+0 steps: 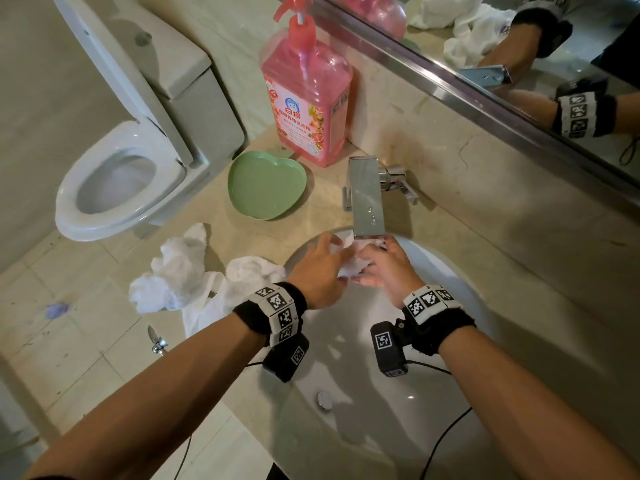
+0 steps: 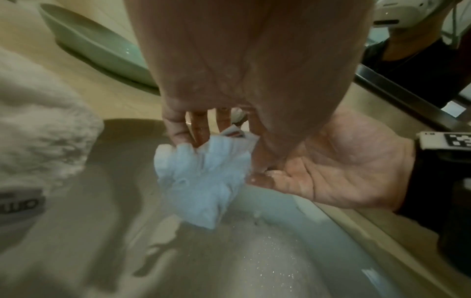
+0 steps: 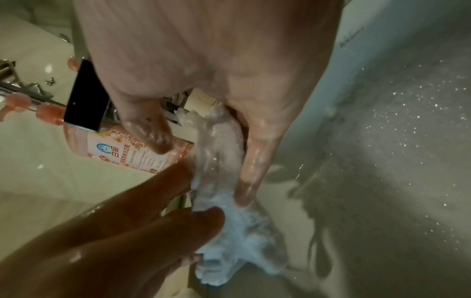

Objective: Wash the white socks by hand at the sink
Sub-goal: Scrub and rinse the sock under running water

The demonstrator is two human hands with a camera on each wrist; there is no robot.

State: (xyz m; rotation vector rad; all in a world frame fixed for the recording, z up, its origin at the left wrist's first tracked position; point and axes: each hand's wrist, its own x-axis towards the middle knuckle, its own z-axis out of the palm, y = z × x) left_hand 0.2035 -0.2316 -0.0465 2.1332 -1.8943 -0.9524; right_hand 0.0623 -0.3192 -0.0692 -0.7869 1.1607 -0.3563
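A wet white sock (image 1: 350,262) hangs bunched between my two hands just below the faucet spout (image 1: 367,202), over the back of the white sink (image 1: 398,410). My left hand (image 1: 330,249) pinches the sock (image 2: 201,181) with curled fingertips. My right hand (image 1: 377,259) lies with straight, soapy fingers (image 3: 251,167) along the sock (image 3: 221,153), its thumb apart and its palm (image 2: 344,171) open toward the left hand. More white socks (image 1: 180,271) lie crumpled on the counter left of the sink. I cannot tell whether water is running.
A pink detergent pump bottle (image 1: 308,98) and a green heart-shaped dish (image 1: 266,188) stand on the counter behind and left of the faucet. A mirror (image 1: 519,46) runs along the right wall. An open toilet (image 1: 114,181) is at left. Suds speckle the basin (image 3: 395,141).
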